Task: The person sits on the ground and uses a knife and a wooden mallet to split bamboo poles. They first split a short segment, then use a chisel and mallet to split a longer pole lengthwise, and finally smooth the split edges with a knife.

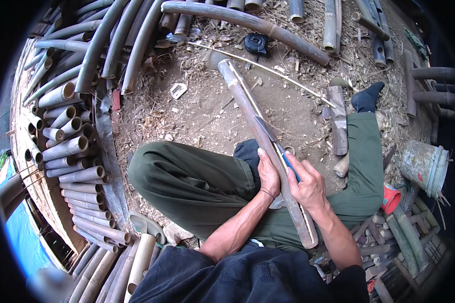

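Observation:
A length of bamboo (256, 121) lies slantwise across my lap, a pale split or cut strip running along its right side. My left hand (268, 175) is closed around its left side near the middle. In my right hand (307, 186) is a knife (266, 129) with a blue handle, its dark blade pointing away from me along the pale strip. The fingers of that hand also rest against the bamboo. How deep the blade sits in the bamboo, I cannot tell.
Stacked bamboo pieces (68, 146) line the left side, with longer poles (247, 21) at the back. A black tape measure (256, 44), a thin bamboo stick (268, 69) and a wooden block (337, 121) lie on the chip-strewn ground. A dirty bucket (423, 166) stands at right near a red container (391, 198).

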{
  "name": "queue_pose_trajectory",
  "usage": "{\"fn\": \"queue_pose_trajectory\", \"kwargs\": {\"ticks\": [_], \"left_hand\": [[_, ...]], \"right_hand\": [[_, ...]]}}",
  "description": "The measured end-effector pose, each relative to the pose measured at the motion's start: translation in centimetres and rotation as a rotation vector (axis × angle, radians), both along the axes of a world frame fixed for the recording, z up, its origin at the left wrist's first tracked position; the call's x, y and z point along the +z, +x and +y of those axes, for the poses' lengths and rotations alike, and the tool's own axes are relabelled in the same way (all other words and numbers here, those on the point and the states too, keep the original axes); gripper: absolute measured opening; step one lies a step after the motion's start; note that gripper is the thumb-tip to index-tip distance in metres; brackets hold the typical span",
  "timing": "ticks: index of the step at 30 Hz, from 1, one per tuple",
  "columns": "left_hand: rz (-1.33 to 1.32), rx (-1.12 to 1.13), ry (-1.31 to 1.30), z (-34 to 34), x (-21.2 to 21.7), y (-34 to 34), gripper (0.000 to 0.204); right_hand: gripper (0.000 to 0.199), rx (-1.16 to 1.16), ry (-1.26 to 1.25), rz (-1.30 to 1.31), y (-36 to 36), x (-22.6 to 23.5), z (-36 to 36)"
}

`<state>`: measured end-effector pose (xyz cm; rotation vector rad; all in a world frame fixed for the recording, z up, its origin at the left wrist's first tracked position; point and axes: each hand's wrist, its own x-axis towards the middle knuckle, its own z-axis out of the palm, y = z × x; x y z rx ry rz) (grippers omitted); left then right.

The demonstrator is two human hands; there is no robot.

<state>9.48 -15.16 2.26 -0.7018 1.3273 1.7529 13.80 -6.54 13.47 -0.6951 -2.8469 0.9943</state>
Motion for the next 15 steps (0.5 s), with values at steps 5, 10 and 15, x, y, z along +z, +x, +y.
{"fn": "queue_pose_trajectory", "kwargs": {"ticks": [5,10,15], "left_hand": [[0.019,-0.014,-0.003,-0.2,0.5,-0.2,0.072],[0.077,0.007,0.008,0.1,-0.3,0.4,0.074],[0.11,-0.042,0.02,-0.4,-1.2,0.6,0.077]], "right_hand": [[0.039,0.015,0.015,-0.018,-2.3,-1.0,0.4],[0.039,-0.011,0.038,0.036,-9.0,-5.4,0.9],[0.036,0.021,0.003,-0.044,-10.0,-4.2,2.0]]}}
